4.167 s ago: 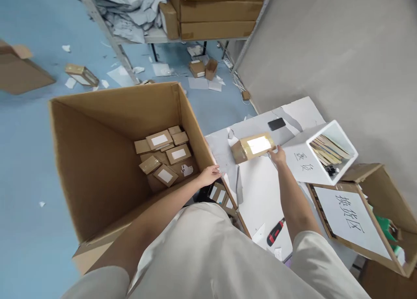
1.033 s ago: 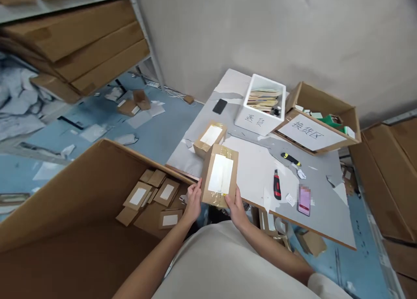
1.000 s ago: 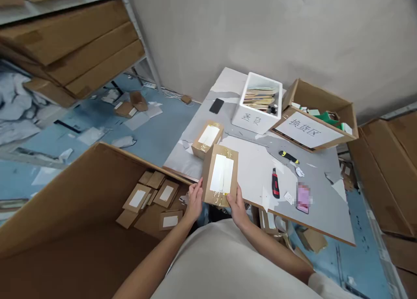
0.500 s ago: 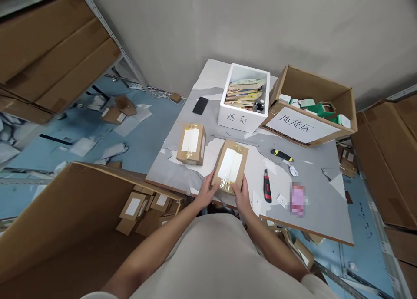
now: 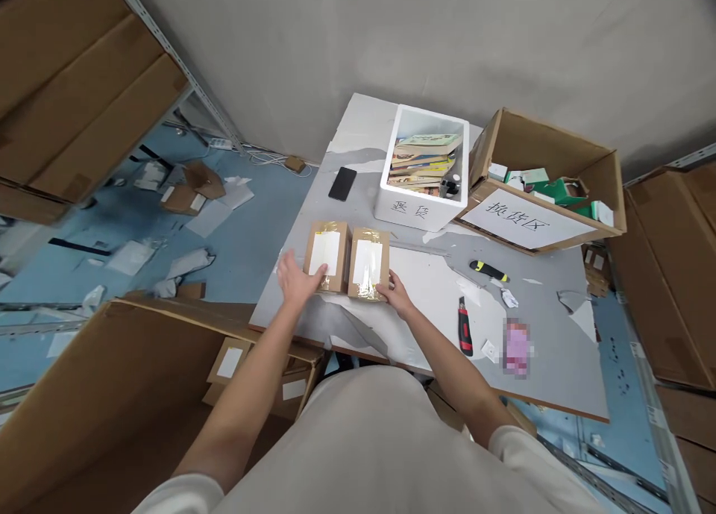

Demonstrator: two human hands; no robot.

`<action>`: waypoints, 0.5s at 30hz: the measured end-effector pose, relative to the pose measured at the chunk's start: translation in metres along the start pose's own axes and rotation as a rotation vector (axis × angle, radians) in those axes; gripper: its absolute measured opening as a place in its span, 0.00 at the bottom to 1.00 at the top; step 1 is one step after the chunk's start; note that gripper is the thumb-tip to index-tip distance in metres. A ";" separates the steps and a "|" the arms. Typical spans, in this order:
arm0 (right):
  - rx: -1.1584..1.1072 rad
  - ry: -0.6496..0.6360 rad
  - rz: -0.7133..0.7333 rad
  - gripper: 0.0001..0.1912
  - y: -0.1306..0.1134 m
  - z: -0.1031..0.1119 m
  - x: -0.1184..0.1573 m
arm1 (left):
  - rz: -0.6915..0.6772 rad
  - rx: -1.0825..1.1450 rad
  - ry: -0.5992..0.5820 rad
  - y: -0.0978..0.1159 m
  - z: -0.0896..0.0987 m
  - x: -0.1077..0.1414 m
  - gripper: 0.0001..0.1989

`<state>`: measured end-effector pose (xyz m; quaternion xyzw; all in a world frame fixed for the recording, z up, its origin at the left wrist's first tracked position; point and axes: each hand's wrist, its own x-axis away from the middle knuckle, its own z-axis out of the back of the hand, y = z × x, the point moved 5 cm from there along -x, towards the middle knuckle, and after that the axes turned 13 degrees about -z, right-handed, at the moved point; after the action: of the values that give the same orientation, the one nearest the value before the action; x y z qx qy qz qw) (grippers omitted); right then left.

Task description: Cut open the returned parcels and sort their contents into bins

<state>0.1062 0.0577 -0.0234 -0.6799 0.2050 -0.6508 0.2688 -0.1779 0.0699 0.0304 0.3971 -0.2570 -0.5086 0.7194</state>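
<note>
Two taped cardboard boxes with white labels stand side by side on the grey table. My left hand [image 5: 299,277] is spread open at the near left corner of the left cardboard box [image 5: 325,253], its thumb over the front edge of the top. My right hand [image 5: 396,292] holds the near right corner of the right cardboard box [image 5: 368,264], thumb on top and fingers along its side. A red and black utility knife [image 5: 465,327] lies to the right of that hand, with a yellow and black utility knife [image 5: 489,270] farther back.
Behind the boxes stand a white foam box [image 5: 417,210] of books and an open carton [image 5: 526,219] with small packages. A black phone [image 5: 342,183] lies at the back left. Below the table's left edge is a large carton [image 5: 139,365] holding labelled boxes.
The right box has moved left and now sits against the other box. My left hand has left it and shifted left to the other box; my right hand stays on it.
</note>
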 end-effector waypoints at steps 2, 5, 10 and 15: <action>0.001 -0.036 -0.061 0.48 -0.002 0.005 0.000 | 0.165 0.111 -0.152 -0.026 -0.003 -0.012 0.49; -0.060 -0.144 -0.135 0.46 -0.007 0.003 0.003 | 0.214 0.387 -0.349 -0.042 -0.018 -0.015 0.44; -0.105 -0.153 -0.076 0.41 -0.002 -0.018 0.015 | 0.195 0.485 -0.328 -0.046 -0.012 -0.007 0.41; -0.085 -0.228 -0.040 0.41 0.016 -0.055 0.025 | 0.170 0.360 -0.262 -0.065 0.026 -0.006 0.42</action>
<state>0.0539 0.0242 -0.0138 -0.7642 0.1867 -0.5652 0.2484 -0.2346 0.0563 -0.0095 0.4265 -0.4671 -0.4393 0.6379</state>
